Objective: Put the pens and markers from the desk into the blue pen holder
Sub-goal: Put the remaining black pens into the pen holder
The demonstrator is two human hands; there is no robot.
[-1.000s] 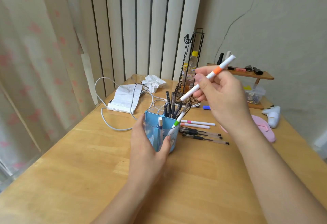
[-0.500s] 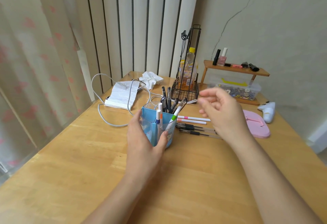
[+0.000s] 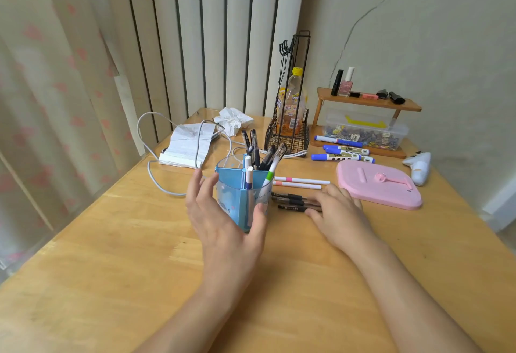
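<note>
From the head camera we look down at a wooden desk (image 3: pixel 139 269) and our two bare hands. The blue pen holder (image 3: pixel 240 193) stands upright in the middle of the desk, already holding several dark pens and a few white markers, one of them with a green band.

Our left hand (image 3: pixel 223 221) cups the holder loosely, thumb against the front wall and fingers spread wide near the far left side; whether those fingers touch the holder we cannot tell.

Our right hand (image 3: pixel 337 213) lies low on the desk just right of the holder, fingers half open, resting on the right ends of a cluster of black pens (image 3: pixel 293 202). It does not yet grip any of them.

Just behind that cluster lie two white markers (image 3: pixel 298 182) with pink and orange bands. Farther back, well apart from the holder, three blue markers (image 3: pixel 343 151) lie by a wooden shelf (image 3: pixel 368 101). A pink tray (image 3: pixel 382 188) sits to the right, close beside the hand.

We judge the risks as these: the black pens lie side by side and touching, so a pinch could drag or roll the neighbours away. The holder is crowded, so pushing in more could jam or tip it if the left hand's open hold gives way.
</note>
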